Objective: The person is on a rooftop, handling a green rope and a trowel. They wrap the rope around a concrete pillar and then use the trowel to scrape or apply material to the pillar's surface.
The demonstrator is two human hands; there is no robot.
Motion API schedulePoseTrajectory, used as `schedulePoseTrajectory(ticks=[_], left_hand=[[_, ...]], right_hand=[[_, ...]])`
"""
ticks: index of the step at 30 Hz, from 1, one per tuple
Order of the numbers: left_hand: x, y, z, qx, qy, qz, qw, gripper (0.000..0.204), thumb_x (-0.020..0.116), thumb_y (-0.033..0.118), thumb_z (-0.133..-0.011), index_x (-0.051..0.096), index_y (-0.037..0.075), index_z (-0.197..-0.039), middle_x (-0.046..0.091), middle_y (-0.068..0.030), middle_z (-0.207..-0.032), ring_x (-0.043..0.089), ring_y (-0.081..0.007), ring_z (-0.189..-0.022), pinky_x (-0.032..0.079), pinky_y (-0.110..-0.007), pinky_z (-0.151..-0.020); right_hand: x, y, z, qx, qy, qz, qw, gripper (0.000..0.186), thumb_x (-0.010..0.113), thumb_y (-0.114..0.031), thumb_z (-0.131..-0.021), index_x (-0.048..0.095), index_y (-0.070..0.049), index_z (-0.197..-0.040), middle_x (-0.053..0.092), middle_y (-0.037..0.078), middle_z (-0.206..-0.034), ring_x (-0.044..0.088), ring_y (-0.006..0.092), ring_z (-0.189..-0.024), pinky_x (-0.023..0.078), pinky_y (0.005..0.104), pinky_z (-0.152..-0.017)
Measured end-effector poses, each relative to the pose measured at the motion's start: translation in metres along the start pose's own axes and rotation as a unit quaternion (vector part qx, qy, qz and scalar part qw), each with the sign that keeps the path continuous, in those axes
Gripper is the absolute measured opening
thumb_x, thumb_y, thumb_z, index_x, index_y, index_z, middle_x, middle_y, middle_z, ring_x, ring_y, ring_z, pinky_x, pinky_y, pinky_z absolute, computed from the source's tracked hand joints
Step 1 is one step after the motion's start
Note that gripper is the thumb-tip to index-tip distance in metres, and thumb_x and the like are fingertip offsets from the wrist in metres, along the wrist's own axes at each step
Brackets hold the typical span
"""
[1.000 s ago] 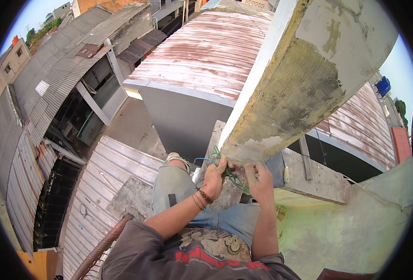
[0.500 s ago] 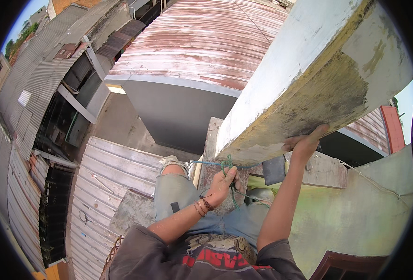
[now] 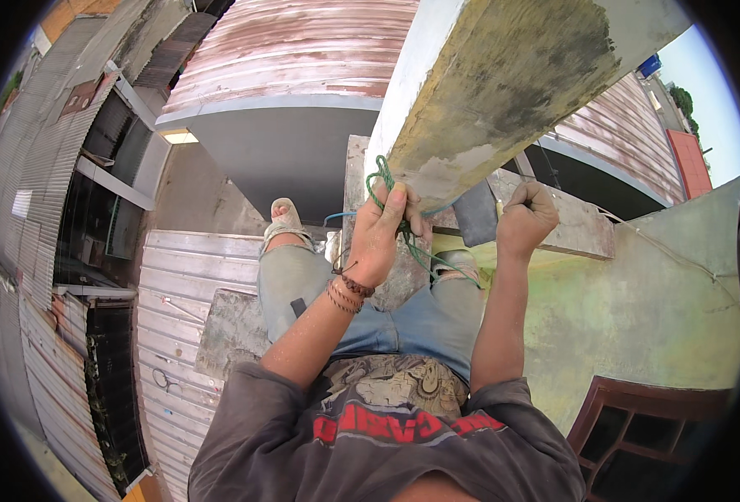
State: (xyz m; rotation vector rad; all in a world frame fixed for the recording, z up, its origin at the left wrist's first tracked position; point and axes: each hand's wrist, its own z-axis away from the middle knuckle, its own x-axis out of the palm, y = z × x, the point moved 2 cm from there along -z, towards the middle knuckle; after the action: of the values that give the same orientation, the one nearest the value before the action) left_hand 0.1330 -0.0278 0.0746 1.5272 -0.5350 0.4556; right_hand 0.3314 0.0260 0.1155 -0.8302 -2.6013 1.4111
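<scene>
My left hand [image 3: 380,233] is closed around a looped green rope [image 3: 382,171] at the lower corner of a tall concrete pillar [image 3: 470,109]. Loose ends of the rope hang below the hand toward my right knee. A thin blue line [image 3: 339,216] runs out on both sides behind the hand. My right hand [image 3: 527,222] is curled into a fist, apart from the pillar. Whether anything lies inside that fist is hidden. Just left of it is a dark grey flat rectangular plate [image 3: 475,214], near the pillar's foot.
I straddle a narrow concrete ledge [image 3: 408,280]. Below on the left lies a corrugated metal roof [image 3: 169,322] with a grey slab [image 3: 232,335]. A greenish wall [image 3: 629,309] stands on the right with a brown-framed window [image 3: 646,427]. A concrete beam [image 3: 566,222] runs right from the pillar.
My right hand has left the pillar's face and closed into a fist. My left hand still holds the green rope, its loop now standing higher above the fingers. The view has tilted downward.
</scene>
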Motion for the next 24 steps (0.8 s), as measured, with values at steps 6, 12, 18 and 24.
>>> schedulePoseTrajectory(ticks=[6,12,18,24], left_hand=[[0.002,0.01,-0.005,-0.016,-0.022,0.126,0.992,0.031,0.038,0.035,-0.106,0.051,0.006,-0.104,0.057,-0.0067,-0.078,0.063,-0.0228,-0.077,0.05,-0.036,-0.074],[-0.007,0.017,-0.023,0.0,-0.046,0.194,0.98,0.027,0.037,0.032,-0.106,0.049,0.008,-0.104,0.056,-0.0068,-0.084,0.061,-0.0254,-0.083,0.052,-0.038,-0.077],[-0.024,0.028,-0.031,0.013,-0.015,0.211,0.977,0.03,0.037,0.036,-0.106,0.048,0.008,-0.104,0.053,-0.0067,-0.078,0.06,-0.0261,-0.076,0.051,-0.043,-0.078],[-0.051,0.02,-0.024,-0.037,0.087,0.274,0.957,0.035,0.033,0.041,-0.106,0.048,0.009,-0.101,0.041,-0.0018,-0.071,0.04,-0.0177,-0.062,0.037,-0.032,-0.061]], right_hand=[[0.016,0.0,0.032,0.115,-0.233,-0.085,0.962,0.017,0.058,0.001,-0.082,0.063,0.001,-0.099,0.059,0.003,-0.08,0.052,0.011,-0.078,0.043,0.0263,-0.073],[0.027,-0.021,0.08,0.286,-0.418,-0.144,0.85,0.036,0.064,-0.023,-0.093,0.061,0.003,-0.118,0.067,0.008,-0.087,0.058,0.0158,-0.079,0.048,0.0324,-0.078],[0.019,-0.009,0.073,0.112,-0.481,-0.06,0.868,0.031,0.053,-0.025,-0.1,0.062,0.003,-0.111,0.064,0.014,-0.084,0.056,0.0188,-0.075,0.046,0.0326,-0.071],[0.016,-0.02,0.073,0.104,-0.559,0.026,0.822,0.025,0.051,-0.022,-0.1,0.064,-0.001,-0.106,0.06,0.017,-0.075,0.054,0.0248,-0.066,0.045,0.0344,-0.066]])
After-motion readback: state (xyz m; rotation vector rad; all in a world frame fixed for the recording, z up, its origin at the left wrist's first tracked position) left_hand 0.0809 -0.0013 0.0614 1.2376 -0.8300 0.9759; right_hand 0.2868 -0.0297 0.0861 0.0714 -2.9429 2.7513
